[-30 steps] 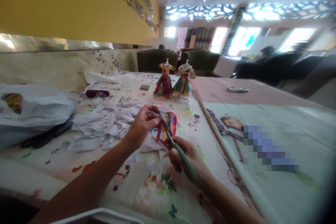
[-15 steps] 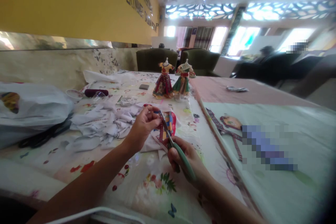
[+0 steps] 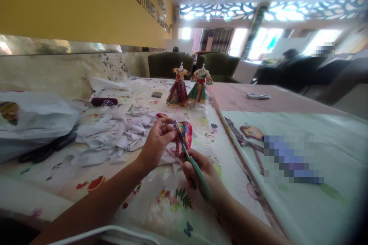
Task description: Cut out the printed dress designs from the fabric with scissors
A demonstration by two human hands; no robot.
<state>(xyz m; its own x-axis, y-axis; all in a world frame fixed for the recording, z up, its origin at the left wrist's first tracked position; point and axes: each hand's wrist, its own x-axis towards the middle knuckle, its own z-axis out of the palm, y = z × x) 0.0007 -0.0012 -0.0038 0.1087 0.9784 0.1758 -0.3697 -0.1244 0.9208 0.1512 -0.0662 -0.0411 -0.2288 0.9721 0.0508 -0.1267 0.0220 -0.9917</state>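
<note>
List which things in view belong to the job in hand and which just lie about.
In use:
green-handled scissors, in the right hand
patterned cloth, in the left hand

Apparently lying about:
white plastic bag
dark red roll
small grey rectangle

Head-worn view, facing forward, down, edges somewhat blurred
</note>
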